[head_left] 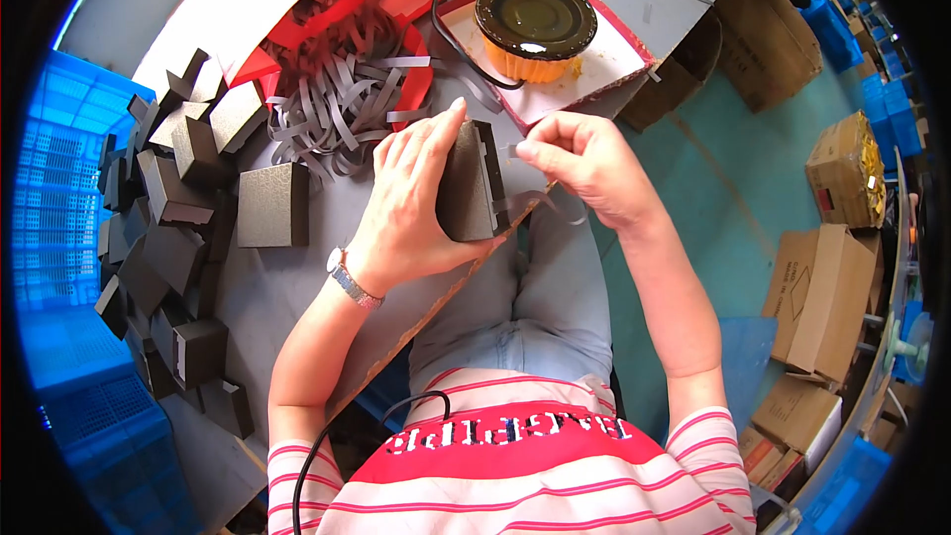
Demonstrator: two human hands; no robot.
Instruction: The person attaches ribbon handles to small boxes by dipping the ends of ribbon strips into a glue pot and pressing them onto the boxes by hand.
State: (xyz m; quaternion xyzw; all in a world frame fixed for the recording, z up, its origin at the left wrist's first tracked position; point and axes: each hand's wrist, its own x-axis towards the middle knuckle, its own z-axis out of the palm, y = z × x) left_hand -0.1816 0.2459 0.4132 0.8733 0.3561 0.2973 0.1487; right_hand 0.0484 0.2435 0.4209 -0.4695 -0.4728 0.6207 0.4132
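Note:
My left hand [404,200] is wrapped around a dark grey textured box [468,183] at the table edge, thumb along its near end and fingers at its far end. To the right of the box, my right hand [586,166] pinches a thin grey strip [514,151] between thumb and fingertips. A curled grey strip [565,206] trails below that hand, close to the box's right side. Another similar box [271,205] lies flat on the table to the left of my left hand.
Many dark boxes [176,258] are heaped at the left beside blue crates [89,337]. Loose grey strips [337,104] spill from a red container [416,69]. An orange pot [515,61] with a dark round top sits on a red-rimmed tray [624,54]. Cardboard cartons [817,302] stand right.

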